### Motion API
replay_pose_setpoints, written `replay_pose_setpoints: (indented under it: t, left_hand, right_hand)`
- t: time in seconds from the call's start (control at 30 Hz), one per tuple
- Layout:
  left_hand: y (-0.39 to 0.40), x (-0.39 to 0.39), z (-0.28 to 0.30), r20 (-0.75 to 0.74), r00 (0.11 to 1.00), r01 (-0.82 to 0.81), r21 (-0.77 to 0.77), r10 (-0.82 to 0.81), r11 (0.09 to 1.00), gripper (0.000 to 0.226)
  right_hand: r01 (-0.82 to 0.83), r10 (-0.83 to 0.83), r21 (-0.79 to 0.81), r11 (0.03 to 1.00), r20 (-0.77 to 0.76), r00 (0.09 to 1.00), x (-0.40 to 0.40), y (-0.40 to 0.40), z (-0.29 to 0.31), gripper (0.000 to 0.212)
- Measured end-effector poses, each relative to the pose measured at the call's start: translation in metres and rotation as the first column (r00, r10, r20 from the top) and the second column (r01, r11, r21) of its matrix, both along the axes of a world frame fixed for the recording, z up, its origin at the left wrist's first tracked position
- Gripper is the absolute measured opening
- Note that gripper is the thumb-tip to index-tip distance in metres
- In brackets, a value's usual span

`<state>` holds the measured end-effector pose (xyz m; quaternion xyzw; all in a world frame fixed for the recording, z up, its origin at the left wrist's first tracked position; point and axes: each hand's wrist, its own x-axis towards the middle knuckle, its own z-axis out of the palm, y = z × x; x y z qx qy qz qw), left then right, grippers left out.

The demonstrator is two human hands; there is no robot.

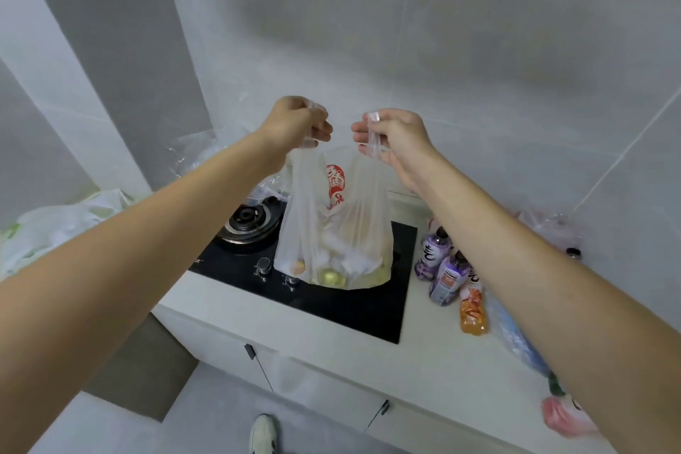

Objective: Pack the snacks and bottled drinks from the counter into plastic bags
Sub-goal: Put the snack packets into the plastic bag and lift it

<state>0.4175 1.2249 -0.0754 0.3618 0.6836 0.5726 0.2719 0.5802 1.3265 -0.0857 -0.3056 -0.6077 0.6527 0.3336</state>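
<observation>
A translucent white plastic bag (333,225) with a red printed mark is held up over the black hob (313,291), its bottom appearing to hang at or just above the glass near the knobs; contact cannot be told. One handle is pinched in the curled fingers of the left hand (294,122) and the other in those of the right hand (394,136), so each grip is closed on a handle, the two held near each other and raised. Through the thin film pale wrapped items and something yellow-green and orange can be made out at the bottom, and the sides are pulled taut by that load. The step in hand is judged to be the lifting or closing of a filled bag. It would be done well if both handles were kept level so the contents settle in the middle, the weight were taken slowly so the film is not stretched or torn, and the bag were kept clear of the burner (250,221) at the far left. On the counter (423,361) to the right, two purple bottles (440,269) and an orange bottle (472,313) remain unpacked, just beside the hob. More crumpled plastic lies at the far left and at the right edge.
</observation>
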Motion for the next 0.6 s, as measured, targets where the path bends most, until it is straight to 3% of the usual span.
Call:
replay_pose_setpoints:
  t: [0.43, 0.6]
  left_hand:
    - [0.101, -0.144, -0.006, -0.048, 0.982, 0.179, -0.077, -0.183, 0.981, 0.005]
    - [0.134, -0.179, -0.019, -0.053, 0.983, 0.171, -0.085, -0.176, 0.982, 0.011]
  right_hand:
    - [0.204, -0.201, -0.017, 0.979, 0.112, 0.973, -0.141, 0.082, -0.012, 0.013]
    - [0.252, -0.249, 0.002, 0.968, 0.160, 0.955, -0.184, 0.111, -0.027, 0.020]
